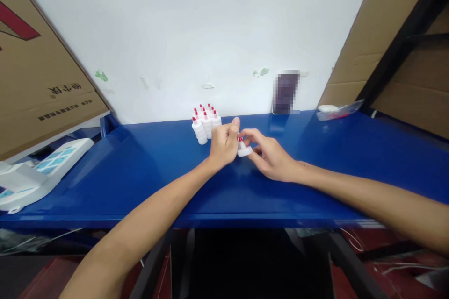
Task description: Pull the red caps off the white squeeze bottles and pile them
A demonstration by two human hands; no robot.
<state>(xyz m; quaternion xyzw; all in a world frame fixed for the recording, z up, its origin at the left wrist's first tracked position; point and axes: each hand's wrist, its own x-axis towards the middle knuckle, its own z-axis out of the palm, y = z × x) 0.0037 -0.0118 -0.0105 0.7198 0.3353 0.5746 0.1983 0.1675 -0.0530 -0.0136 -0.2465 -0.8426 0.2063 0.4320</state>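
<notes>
Holds a small white plastic piece with a tapered, red-tipped nozzle (pixel 244 151) pinched in the right grip (pixel 269 155), just right of the left grip (pixel 224 143), over the glossy blue surface (pixel 129 168). Points nozzle-up, leaning slightly left. Cannot tell of anything clamped inside the curled left grip.

Bright light, soft tabletop (pixel 154 168) glare

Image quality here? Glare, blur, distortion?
Head view: pale sheen on the blue table, area beneath near black; head view: dark slab by the wall pixelated; head view: forearms stretched toward edges; head view: white piece at the right hand small, fine detail unclear.
</notes>
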